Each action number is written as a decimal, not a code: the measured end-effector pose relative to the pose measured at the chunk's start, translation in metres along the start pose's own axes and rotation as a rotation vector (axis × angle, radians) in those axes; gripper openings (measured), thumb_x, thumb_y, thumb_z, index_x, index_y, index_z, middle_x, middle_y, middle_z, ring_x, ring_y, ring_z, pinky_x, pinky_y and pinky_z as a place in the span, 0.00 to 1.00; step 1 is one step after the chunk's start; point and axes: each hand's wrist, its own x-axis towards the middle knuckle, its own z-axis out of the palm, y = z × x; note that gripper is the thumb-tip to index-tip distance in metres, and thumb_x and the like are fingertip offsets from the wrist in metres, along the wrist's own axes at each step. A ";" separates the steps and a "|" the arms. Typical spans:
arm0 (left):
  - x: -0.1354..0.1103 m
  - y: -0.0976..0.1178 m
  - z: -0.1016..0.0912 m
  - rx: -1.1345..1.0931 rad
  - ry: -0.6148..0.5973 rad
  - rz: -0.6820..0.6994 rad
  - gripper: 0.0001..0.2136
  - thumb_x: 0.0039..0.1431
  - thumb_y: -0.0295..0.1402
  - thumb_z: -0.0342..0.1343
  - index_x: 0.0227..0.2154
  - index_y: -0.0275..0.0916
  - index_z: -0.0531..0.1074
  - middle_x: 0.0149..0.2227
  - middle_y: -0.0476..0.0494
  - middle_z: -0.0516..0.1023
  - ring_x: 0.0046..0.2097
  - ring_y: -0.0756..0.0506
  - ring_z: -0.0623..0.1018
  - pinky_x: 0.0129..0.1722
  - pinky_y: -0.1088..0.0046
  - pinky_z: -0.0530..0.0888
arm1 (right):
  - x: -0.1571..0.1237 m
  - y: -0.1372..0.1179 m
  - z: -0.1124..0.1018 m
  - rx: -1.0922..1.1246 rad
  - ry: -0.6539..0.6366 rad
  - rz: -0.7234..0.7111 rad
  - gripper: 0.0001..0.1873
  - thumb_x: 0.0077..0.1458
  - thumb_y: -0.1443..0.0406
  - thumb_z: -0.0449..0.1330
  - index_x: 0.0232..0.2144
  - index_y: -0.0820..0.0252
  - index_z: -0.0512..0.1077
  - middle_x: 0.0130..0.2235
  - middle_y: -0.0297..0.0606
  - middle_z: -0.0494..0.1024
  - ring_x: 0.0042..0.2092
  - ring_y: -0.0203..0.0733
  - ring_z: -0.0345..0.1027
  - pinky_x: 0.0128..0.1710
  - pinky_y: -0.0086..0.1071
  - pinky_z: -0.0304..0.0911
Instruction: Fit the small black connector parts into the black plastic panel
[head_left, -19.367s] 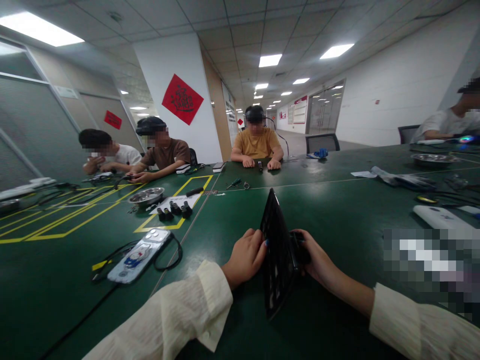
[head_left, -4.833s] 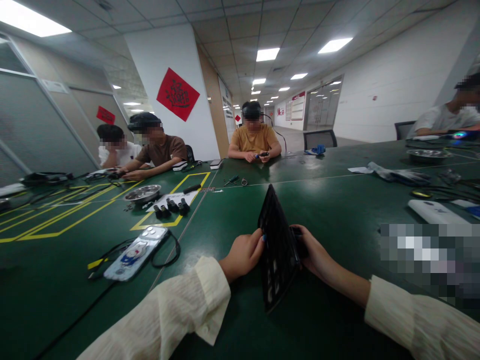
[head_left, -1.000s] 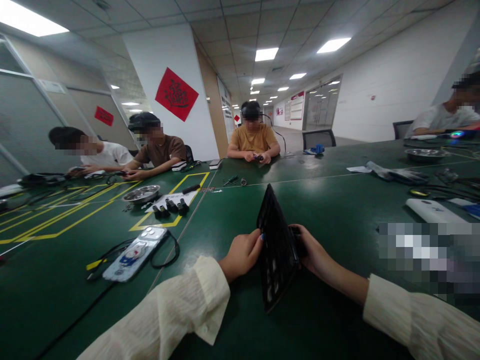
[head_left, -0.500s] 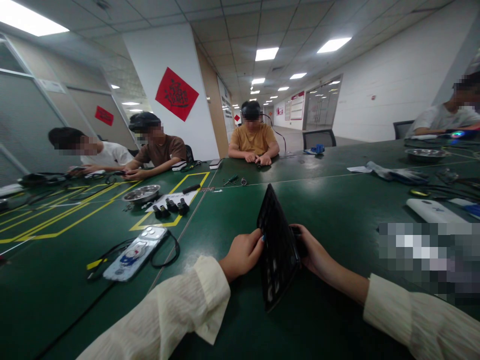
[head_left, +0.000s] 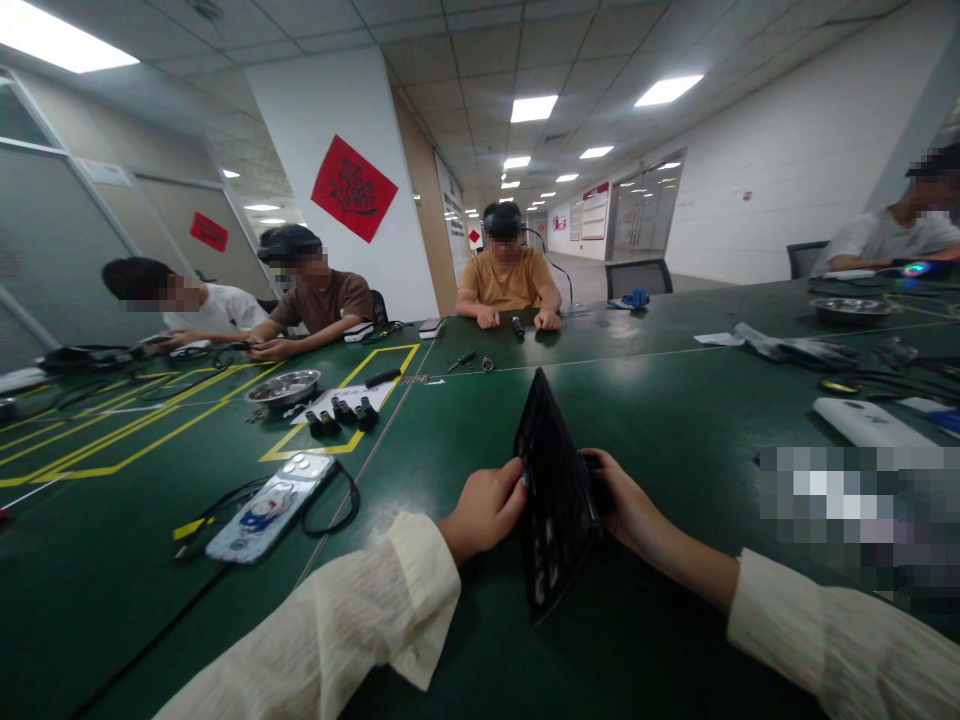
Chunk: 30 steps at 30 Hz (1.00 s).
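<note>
Bare-handed, the left grip [head_left: 484, 510] pinches a black panel [head_left: 551, 520] near its edge, a blue-nailed thumb pressed to its face, while the right grip [head_left: 616, 495] curls round a dark part at the panel's back, its fingertips mostly hidden from me. Between the two hands, right in front of the person, the panel stands on edge and leans; I can't tell whether its lower corner touches the green desk [head_left: 660, 420]. Pale patches show along its dark, tray-like face, too dim to name. Off to the left sits a shiny metal bowl [head_left: 283, 388], whose contents I can't make out, with small bits scattered just beside it. Near that bowl, black fittings [head_left: 343, 412] stand clustered on and beside a white sheet [head_left: 384, 400]. Closer in, a patterned phone [head_left: 270, 508] lies among black cables. Another shallow metal bowl [head_left: 853, 311] rests far over on the right, beyond a crumpled clear bag [head_left: 795, 347]; what either holds is unclear. Straight across, a co-worker in yellow [head_left: 506, 280] has both hands down, a small dark cylinder [head_left: 517, 327] between them.
</note>
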 end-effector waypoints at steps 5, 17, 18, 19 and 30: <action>0.000 0.001 0.000 0.011 0.003 0.004 0.12 0.61 0.37 0.35 0.31 0.38 0.60 0.24 0.48 0.68 0.26 0.48 0.70 0.26 0.74 0.62 | 0.003 0.003 -0.003 -0.012 -0.011 -0.010 0.14 0.47 0.62 0.50 0.39 0.52 0.61 0.27 0.31 0.69 0.26 0.38 0.66 0.23 0.30 0.60; 0.000 0.001 -0.001 0.007 -0.002 0.011 0.11 0.60 0.36 0.35 0.30 0.38 0.60 0.24 0.48 0.68 0.26 0.48 0.69 0.26 0.74 0.61 | 0.004 0.004 -0.004 -0.010 -0.018 -0.016 0.13 0.48 0.62 0.51 0.39 0.53 0.61 0.30 0.33 0.71 0.28 0.39 0.67 0.24 0.30 0.61; 0.001 0.001 -0.001 0.008 -0.002 0.011 0.11 0.60 0.36 0.35 0.30 0.38 0.60 0.23 0.48 0.67 0.26 0.48 0.69 0.26 0.74 0.60 | 0.004 0.005 -0.005 -0.013 -0.024 -0.017 0.13 0.48 0.61 0.51 0.39 0.53 0.61 0.30 0.33 0.71 0.28 0.39 0.67 0.24 0.30 0.60; 0.001 0.001 -0.001 0.007 -0.002 0.009 0.10 0.60 0.36 0.36 0.30 0.38 0.60 0.23 0.48 0.67 0.25 0.48 0.69 0.25 0.74 0.60 | 0.005 0.005 -0.005 -0.015 -0.027 -0.018 0.13 0.48 0.61 0.51 0.39 0.53 0.61 0.30 0.33 0.71 0.28 0.39 0.67 0.24 0.30 0.60; 0.000 0.000 0.000 0.008 0.002 0.017 0.10 0.59 0.36 0.36 0.30 0.38 0.59 0.23 0.48 0.66 0.25 0.48 0.69 0.26 0.75 0.60 | 0.003 0.004 -0.004 -0.019 -0.010 -0.010 0.13 0.48 0.62 0.51 0.39 0.53 0.62 0.28 0.32 0.69 0.29 0.39 0.67 0.24 0.30 0.61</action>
